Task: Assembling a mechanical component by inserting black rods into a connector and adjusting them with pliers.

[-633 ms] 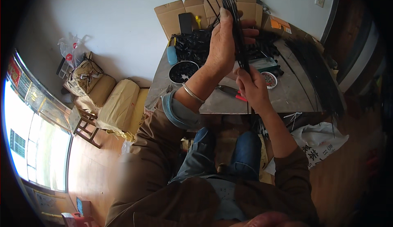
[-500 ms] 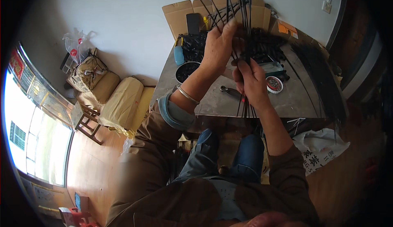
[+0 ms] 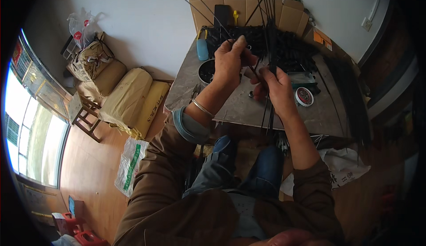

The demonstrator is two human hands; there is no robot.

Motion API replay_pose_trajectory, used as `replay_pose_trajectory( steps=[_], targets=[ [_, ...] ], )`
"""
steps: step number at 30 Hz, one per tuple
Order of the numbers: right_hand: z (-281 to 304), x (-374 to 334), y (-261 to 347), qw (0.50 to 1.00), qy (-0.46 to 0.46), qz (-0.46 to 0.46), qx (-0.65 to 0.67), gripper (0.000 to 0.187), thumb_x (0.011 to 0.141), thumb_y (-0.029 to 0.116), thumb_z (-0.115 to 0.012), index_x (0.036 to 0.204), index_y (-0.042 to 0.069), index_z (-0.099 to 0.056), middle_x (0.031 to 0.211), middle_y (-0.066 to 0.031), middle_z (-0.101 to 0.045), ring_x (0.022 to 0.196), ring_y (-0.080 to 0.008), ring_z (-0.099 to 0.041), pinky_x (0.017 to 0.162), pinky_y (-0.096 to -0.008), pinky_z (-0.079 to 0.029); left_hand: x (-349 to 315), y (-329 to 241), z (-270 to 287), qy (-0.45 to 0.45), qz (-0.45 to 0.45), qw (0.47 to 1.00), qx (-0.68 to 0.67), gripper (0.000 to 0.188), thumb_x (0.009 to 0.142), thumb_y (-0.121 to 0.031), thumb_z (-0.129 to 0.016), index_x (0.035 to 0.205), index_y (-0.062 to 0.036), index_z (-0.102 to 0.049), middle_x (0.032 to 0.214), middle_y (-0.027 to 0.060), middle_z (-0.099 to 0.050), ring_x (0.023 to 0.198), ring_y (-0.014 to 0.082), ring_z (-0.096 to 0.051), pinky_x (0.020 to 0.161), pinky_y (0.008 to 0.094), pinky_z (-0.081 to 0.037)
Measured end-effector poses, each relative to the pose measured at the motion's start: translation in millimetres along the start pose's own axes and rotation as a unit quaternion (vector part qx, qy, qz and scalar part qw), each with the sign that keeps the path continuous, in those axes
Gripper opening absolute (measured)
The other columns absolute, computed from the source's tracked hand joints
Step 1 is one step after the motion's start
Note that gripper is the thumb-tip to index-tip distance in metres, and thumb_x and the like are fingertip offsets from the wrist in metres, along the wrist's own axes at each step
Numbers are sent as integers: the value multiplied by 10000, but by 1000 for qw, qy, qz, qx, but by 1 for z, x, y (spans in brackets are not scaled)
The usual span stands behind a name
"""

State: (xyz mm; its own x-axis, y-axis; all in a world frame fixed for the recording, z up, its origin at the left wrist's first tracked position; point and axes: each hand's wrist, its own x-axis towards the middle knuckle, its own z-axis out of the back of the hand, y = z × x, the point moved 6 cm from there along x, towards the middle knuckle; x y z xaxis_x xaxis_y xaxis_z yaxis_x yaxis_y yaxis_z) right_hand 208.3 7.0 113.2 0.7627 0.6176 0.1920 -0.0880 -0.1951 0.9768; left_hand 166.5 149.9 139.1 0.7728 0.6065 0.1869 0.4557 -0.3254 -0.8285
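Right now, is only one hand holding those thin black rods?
No, the right hand grips a bundle of rods while the left hand pinches some slanting leftward.

The top edge crops our black rods. Our left hand partly hides the bowl (its right side).

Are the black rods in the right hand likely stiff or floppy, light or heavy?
The black rods are probably fairly stiff, standing nearly straight above the right hand. They look light, being thin. They may splay, as their upper ends fan apart.
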Motion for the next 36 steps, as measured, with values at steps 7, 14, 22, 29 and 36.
replay_pose_trajectory(
  steps=[7, 14, 22, 29, 36],
  targets=[
    [47, 9, 19, 995, -88, -18, -49, 276, 971, 244, -535, 1083, -5, -571, 763, -67, -639, 548, -99, -577, 464, -243, -469, 57, -47, 57, -128, -12, 976, -178, 557, 994, -558, -344, 958, -29, -519, 580, -38, -270, 466, 105, -242, 431, 285, -238],
    [42, 3, 28, 993, -29, -27, -110, 256, 958, 257, -560, 1029, 15, -604, 679, 1, -543, 504, -65, -478, 453, -233, -402, 53, -12, 9, 21, 52, 991, -124, 351, 997, -372, -477, 1037, -30, -546, 679, -8, -379, 525, 126, -350, 455, 295, -328],
    [20, -22, 27, 963, 29, 42, -264, 213, 949, 246, -595, 962, 33, -608, 693, -4, -562, 568, -83, -522, 514, -238, -413, 14, 22, -48, 79, 144, 982, -94, 371, 986, -360, -500, 1085, -3, -523, 933, 135, -640, 715, 257, -654, 592, 391, -553],
    [25, -56, 33, 747, -148, 414, -499, 271, 943, 179, -579, 1147, 5, -544, 808, -76, -650, 742, -168, -632, 659, -300, -491, 11, 17, -58, 83, 97, 991, -48, 366, 1020, -344, -444, 1168, -14, -497, 1006, 147, -639, 814, 289, -656, 709, 422, -554],
    [27, -82, -62, 965, 196, -168, -54, 232, 969, 123, -535, 1166, 3, -547, 878, -46, -657, 726, -177, -650, 642, -319, -503, 22, 9, -55, 148, 69, 986, -45, 313, 982, -211, -524, 1147, 55, -529, 949, 152, -661, 800, 261, -679, 679, 373, -589]
  ],
)
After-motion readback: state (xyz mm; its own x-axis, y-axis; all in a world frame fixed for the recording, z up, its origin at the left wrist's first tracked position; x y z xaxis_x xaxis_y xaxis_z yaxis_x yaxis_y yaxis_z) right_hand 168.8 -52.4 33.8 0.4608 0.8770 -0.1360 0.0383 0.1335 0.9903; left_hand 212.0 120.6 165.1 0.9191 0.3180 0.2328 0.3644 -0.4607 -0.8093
